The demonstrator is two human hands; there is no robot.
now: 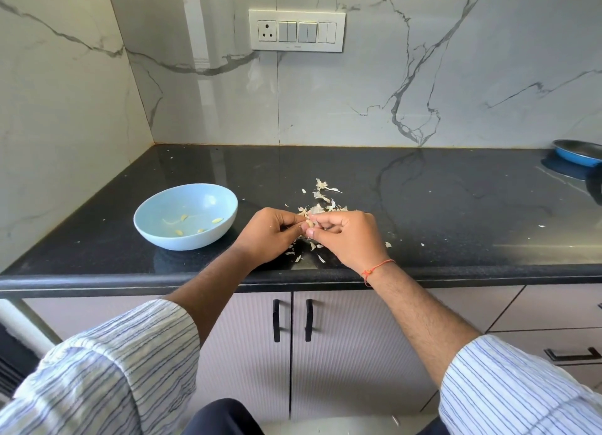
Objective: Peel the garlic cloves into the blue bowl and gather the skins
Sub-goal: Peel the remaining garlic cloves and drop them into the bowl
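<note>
Leftmost of the task's things, the blue bowl [185, 216] sits upright on the black countertop [423, 206], a pale, shallow, glossy dish with a bright highlight on its far inner wall. A few peeled cloves [217, 221] lie apart on its floor, small, yellowish and smooth, with a thin curl of skin beside them.

Just right of the bowl, near the counter's front edge, the left hand [265, 236] has its fingers curled inward and its fingertips meeting those of the right hand [347, 236]. Both pinch one garlic clove [309, 223] between them; it shows only as a small, pale, papery lump, mostly hidden by the fingers, so its state of peeling cannot be told. An orange thread [378, 266] circles the right wrist, and both forearms come out of rolled, blue-striped white sleeves [110, 369].

Loose skins [321, 195] are scattered on the counter just beyond and beneath the hands: dry, white, torn flakes, thickest on the far side of the fingers, with smaller bits near the front edge and a few stray specks farther right.

Far right, well apart from all this, a blue pan [578, 154] rests at the picture's edge. On the marble wall behind hangs a white switch plate [296, 30].
</note>
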